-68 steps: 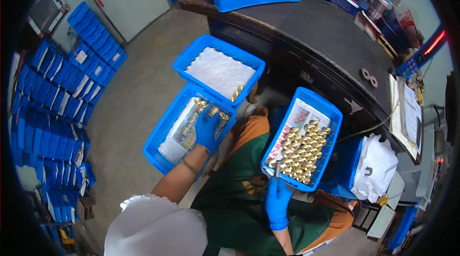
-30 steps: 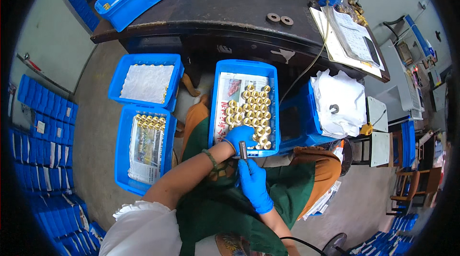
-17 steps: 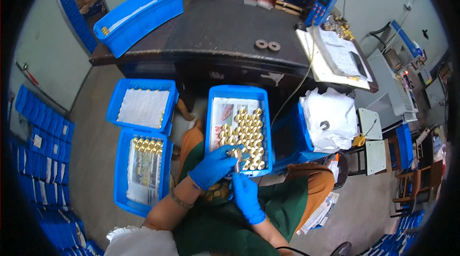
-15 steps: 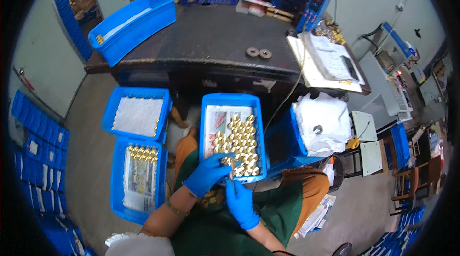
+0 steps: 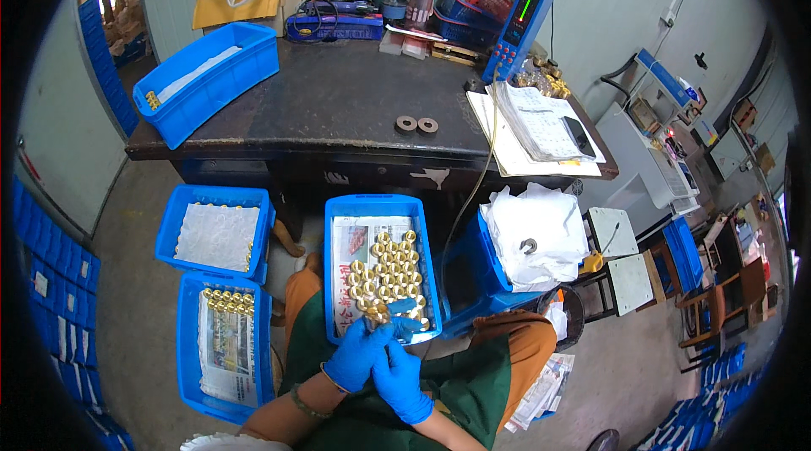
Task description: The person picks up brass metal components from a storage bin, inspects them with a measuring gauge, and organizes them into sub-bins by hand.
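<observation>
Both my hands, in blue gloves, meet at the near edge of a blue plastic bin [image 5: 429,282]. My left hand [image 5: 353,358] is closed around a brass fitting [image 5: 378,314], partly hidden by the fingers; blue gloved fingertips blur over the bin's near right corner. Against it, my right hand [image 5: 400,382] has its fingers bent together; what they grip is hidden. Inside the bin, rows of short round brass fittings [image 5: 395,268] stand on newspaper [image 5: 345,240], which shows bare at the left and far end.
Left of my knees are two more blue bins: one with white paper [image 5: 218,236], one with brass fittings on newspaper [image 5: 228,350]. The dark desk [image 5: 338,92] ahead bears a long blue bin [image 5: 207,79], two grey rings [image 5: 416,125] and papers [image 5: 541,126]. White sheets [image 5: 536,227] cover a bin at right.
The view has tilted up and shifted right. My hands have drawn closer together, and the light strip on the blue column has gone from red to green.
</observation>
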`<action>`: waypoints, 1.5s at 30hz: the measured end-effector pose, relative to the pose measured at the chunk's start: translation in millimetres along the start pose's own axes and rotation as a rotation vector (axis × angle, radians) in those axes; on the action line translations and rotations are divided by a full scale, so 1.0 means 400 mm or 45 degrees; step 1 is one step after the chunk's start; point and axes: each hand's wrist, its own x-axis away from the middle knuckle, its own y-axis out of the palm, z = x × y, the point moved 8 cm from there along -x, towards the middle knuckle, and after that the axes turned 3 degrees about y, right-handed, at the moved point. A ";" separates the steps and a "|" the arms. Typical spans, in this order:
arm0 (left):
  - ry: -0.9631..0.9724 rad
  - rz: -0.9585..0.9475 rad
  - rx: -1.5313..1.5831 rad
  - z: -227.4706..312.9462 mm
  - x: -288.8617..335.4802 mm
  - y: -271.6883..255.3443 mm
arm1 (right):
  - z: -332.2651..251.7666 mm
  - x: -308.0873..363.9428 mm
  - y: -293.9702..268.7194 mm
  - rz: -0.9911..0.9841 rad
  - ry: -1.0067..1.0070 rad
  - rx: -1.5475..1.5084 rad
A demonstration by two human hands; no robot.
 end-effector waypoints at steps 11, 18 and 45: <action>0.371 -0.040 -0.175 0.041 0.049 0.051 | 0.004 0.019 -0.028 0.083 -0.055 -0.072; 0.447 0.055 -0.177 0.024 0.054 -0.059 | -0.007 0.011 0.053 -0.139 0.003 0.052; 0.513 2.300 -0.554 -0.131 0.275 -1.257 | 0.106 0.071 0.157 -0.595 0.409 0.026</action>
